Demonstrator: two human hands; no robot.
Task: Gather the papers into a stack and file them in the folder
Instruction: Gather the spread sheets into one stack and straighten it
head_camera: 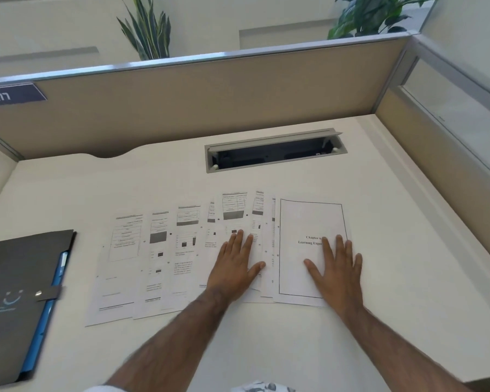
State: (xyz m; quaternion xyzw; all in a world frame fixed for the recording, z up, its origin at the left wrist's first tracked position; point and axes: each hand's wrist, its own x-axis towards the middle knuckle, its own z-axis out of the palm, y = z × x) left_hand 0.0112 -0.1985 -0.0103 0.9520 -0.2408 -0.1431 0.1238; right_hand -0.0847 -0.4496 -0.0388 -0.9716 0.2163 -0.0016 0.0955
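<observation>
Several printed papers (159,258) lie fanned out in an overlapping row across the white desk (393,278). The rightmost sheet is a bordered title page (297,267). My left hand (235,264) lies flat, fingers apart, on the sheets in the middle of the row. My right hand (337,267) presses flat on the title page's right half. A dark grey folder (14,295) with a snap strap and blue inner pockets lies shut at the desk's left edge, apart from the papers.
An open grey cable tray (275,149) is sunk into the desk behind the papers. Beige partition walls (210,91) enclose the desk at the back and right. Plants stand beyond the partition.
</observation>
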